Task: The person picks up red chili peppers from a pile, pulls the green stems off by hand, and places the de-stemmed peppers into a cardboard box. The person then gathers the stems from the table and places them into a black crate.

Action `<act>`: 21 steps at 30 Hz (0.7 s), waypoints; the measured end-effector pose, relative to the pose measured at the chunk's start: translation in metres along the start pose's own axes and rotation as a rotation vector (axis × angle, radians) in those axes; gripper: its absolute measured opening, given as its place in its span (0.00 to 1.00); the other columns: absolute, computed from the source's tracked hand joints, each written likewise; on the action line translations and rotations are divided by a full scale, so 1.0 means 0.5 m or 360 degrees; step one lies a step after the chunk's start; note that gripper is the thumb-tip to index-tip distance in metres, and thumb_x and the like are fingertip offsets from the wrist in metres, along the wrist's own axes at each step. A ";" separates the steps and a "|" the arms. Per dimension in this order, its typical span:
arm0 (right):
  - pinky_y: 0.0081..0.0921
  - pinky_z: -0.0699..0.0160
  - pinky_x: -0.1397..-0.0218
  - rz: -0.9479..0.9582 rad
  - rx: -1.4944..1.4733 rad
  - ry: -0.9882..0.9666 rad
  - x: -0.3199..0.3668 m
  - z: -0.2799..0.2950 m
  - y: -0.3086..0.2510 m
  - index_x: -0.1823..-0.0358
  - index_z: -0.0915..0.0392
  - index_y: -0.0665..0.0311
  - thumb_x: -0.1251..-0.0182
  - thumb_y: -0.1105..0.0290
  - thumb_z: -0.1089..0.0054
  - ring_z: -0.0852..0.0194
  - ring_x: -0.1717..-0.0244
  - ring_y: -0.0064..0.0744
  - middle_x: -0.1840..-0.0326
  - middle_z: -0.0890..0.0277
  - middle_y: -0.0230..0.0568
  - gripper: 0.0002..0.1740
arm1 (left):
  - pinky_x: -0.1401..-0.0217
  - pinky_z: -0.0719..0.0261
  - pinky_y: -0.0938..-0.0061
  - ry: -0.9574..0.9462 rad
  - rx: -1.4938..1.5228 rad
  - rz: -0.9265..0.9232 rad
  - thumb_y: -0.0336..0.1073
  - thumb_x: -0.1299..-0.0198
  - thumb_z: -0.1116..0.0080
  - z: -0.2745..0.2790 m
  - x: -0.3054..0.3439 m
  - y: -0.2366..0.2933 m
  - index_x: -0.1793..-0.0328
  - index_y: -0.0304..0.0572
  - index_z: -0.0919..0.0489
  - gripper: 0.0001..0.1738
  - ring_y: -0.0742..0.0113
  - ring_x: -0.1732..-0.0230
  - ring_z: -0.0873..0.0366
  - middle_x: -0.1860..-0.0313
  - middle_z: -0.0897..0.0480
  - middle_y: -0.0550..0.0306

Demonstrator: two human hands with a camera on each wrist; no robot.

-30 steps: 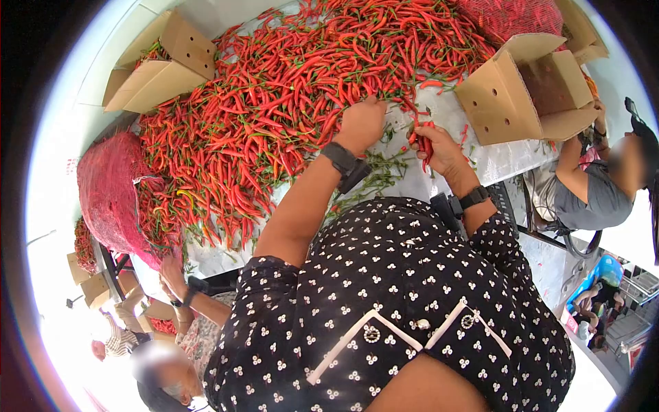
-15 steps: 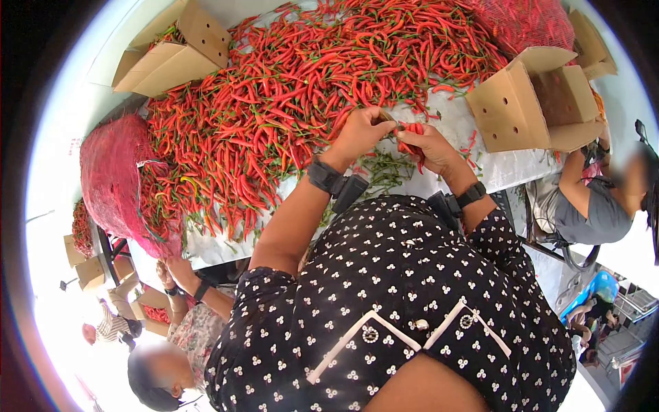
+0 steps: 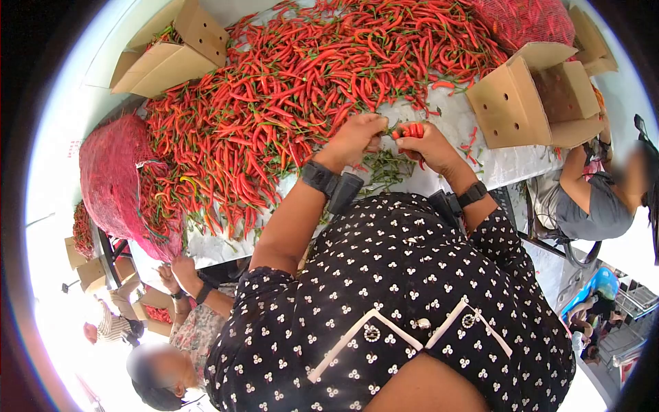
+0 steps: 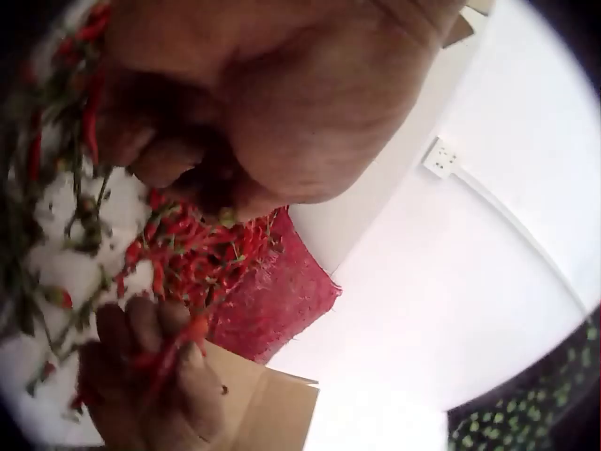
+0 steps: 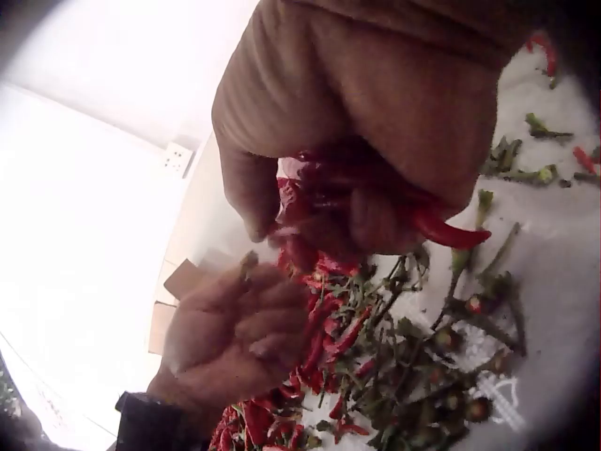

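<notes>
Several red chillies (image 3: 412,130) are gripped in my right hand (image 3: 434,147); the right wrist view shows one curved chilli tip (image 5: 451,230) poking out below the curled fingers. Just to the left of it, my left hand (image 3: 353,139) has its fingers curled, with a small green chilli stem (image 5: 249,263) between thumb and fingertip. A narrow gap separates the two hands. Below them, loose green stems (image 3: 388,170) lie scattered on the white table covering (image 3: 436,184). A large heap of red chillies (image 3: 274,103) spreads beyond my left hand.
An open cardboard box (image 3: 504,103) stands at the right, another box (image 3: 154,69) at the back left. Red mesh sacks sit at the left (image 3: 113,182) and back right (image 3: 525,24). One person (image 3: 195,329) handles the left sack; another person (image 3: 594,199) sits at the right.
My left hand came back from the heap's edge to meet the chillies in my right hand, then drew slightly left. The right hand keeps holding its chillies, turned a little.
</notes>
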State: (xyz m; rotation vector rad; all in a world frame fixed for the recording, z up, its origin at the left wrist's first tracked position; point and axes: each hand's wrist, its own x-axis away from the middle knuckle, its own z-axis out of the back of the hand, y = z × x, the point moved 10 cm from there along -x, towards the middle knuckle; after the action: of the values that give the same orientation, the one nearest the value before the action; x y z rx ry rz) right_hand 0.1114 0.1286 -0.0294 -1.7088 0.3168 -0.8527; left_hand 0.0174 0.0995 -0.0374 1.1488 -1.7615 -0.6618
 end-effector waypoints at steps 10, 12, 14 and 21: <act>0.12 0.41 0.81 -0.0068 -0.0952 -0.0048 -0.005 0.034 0.048 0.67 0.31 0.59 0.40 0.67 0.47 0.35 0.74 0.21 0.76 0.34 0.29 0.05 | 0.71 0.27 0.62 0.0518 -0.2513 -0.0737 0.41 0.50 0.42 0.044 0.047 0.075 0.71 0.39 0.24 0.12 0.53 0.73 0.24 0.76 0.26 0.51; 0.13 0.38 0.81 -0.0176 -0.0812 0.0086 -0.003 0.039 0.059 0.67 0.31 0.59 0.39 0.65 0.46 0.30 0.71 0.24 0.75 0.32 0.32 0.07 | 0.69 0.26 0.60 0.0590 -0.2667 -0.0746 0.40 0.51 0.42 0.043 0.042 0.067 0.70 0.39 0.23 0.11 0.48 0.70 0.24 0.70 0.24 0.48; 0.14 0.38 0.82 -0.0150 -0.0810 0.0056 -0.004 0.036 0.057 0.68 0.30 0.60 0.40 0.66 0.44 0.30 0.76 0.23 0.75 0.29 0.34 0.06 | 0.65 0.24 0.59 0.0520 -0.2616 -0.0746 0.38 0.50 0.43 0.047 0.029 0.052 0.68 0.38 0.22 0.10 0.48 0.69 0.24 0.65 0.24 0.47; 0.14 0.41 0.83 -0.0179 -0.0535 0.0039 -0.004 0.020 0.040 0.69 0.27 0.60 0.42 0.67 0.41 0.33 0.81 0.18 0.79 0.27 0.32 0.06 | 0.63 0.24 0.68 0.0280 -0.1557 -0.0565 0.36 0.48 0.41 -0.004 0.039 0.080 0.63 0.34 0.24 0.12 0.55 0.65 0.20 0.67 0.21 0.46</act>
State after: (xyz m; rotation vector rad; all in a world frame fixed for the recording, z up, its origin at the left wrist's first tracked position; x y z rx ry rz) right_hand 0.1211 0.1304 -0.0495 -2.0447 0.4006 -0.9426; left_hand -0.0008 0.0986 0.0031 0.7680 -0.8600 -1.3822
